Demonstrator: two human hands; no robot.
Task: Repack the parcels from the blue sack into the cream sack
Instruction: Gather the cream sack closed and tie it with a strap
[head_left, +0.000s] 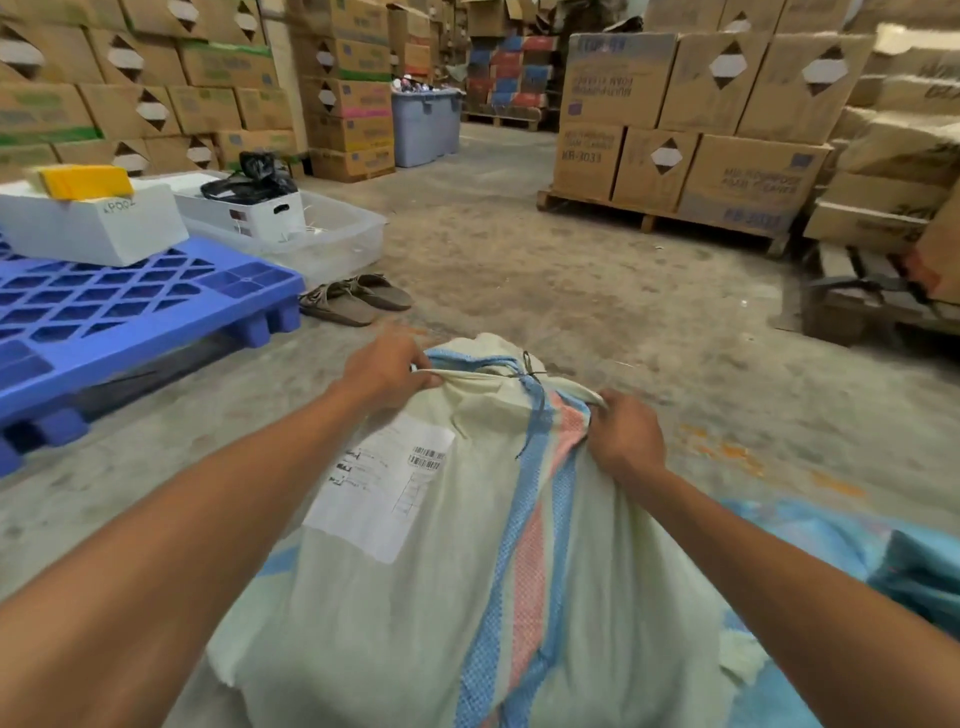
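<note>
Stood in a big store room with a dusty grey floor (519, 249) and brown boxes (717, 83) piled high all round. Far left of the cream sack (415, 597), saw a blue pallet (130, 306) with a white box (88, 228) on it. Nearer, also left of the sack, spotted a pair of sandals (353, 300) on the ground. At the sack's top left, gripped its rim with the left hand (387, 371), fingers curled tight round the cloth. Looked full and fat, with a white label (384, 488) on the front. At the sack's top right, held the rim with the right hand (626, 436), fingers bunched round the cloth too. Just right of the sack, saw the blue sack (841, 545), flat and crumpled. Could not see any parcels. Seemed best to pull both sides up evenly and hold the mouth together to stop a spill. Saw nothing in the way close by; only had to mind the sandals and the pallet.
</note>
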